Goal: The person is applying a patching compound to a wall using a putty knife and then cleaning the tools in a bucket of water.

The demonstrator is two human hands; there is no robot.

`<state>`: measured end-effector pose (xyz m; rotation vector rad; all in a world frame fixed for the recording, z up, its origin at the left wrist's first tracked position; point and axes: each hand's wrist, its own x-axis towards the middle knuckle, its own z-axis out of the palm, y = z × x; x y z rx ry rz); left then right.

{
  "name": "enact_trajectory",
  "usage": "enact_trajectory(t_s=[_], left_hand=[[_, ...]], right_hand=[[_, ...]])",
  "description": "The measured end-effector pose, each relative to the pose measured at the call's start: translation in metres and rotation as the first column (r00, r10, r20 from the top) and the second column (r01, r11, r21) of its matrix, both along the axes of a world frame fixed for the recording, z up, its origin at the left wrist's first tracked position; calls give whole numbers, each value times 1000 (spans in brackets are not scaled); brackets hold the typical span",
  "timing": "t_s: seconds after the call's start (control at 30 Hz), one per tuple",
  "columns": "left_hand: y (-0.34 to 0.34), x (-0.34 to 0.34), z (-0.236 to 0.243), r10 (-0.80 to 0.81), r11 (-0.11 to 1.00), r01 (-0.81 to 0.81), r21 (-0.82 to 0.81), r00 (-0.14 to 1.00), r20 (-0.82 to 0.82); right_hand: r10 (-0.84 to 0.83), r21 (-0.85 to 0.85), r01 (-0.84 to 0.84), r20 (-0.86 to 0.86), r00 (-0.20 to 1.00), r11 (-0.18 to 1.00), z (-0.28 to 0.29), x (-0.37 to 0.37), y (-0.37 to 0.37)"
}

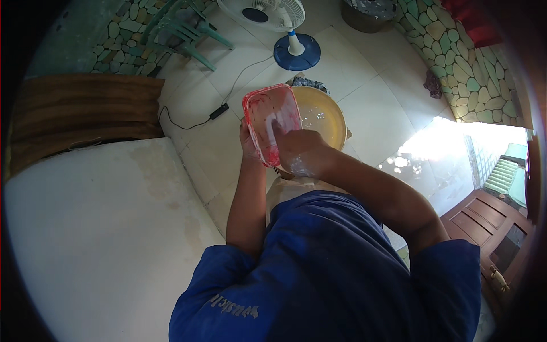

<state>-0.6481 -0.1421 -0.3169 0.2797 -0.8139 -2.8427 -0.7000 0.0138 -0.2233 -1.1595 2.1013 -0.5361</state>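
Observation:
Tilted up in front of me is a rectangular plastic tub with a red rim and red smears on its pale inside. My left hand grips its left side, with most of the fingers hidden behind the wall. Inside the tub's opening, my right hand is curled, one finger pointing at the inner face beside a whitish streak. Whether it pinches something small there is too unclear to tell. White residue marks the right wrist. Beneath the tub, partly covered by it, sits a round yellow basin with white flecks inside.
A standing fan with a blue base and a green plastic chair are beyond the basin. A black cord connector lies on the tiled floor. A large white surface fills the left; a dark bucket stands far right.

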Motion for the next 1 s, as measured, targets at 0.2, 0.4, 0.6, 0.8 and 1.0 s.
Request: enact_trajectory(t_s=[0.2, 0.4, 0.6, 0.8, 1.0], left_hand=[[-2, -1, -4, 11, 996, -6, 93, 999, -50], [1, -4, 5, 11, 1000, -11, 25, 1000, -3], [-1, 1, -6, 17, 998, -17, 56, 1000, -5], [3, -4, 8, -49, 999, 49, 18, 999, -9], [-5, 7, -3, -8, 998, 9, 55, 1000, -18]], right_hand=[[-12, 27, 13, -27, 1000, 1000, 28, -2, -9], [50, 115, -48, -14, 999, 992, 14, 6, -12], [126, -50, -131, -92, 988, 990, 44, 6, -6], [-255, -228, 200, -244, 936, 953, -4, 5, -46], [-34, 7, 38, -299, 954, 999, 8, 6, -47]])
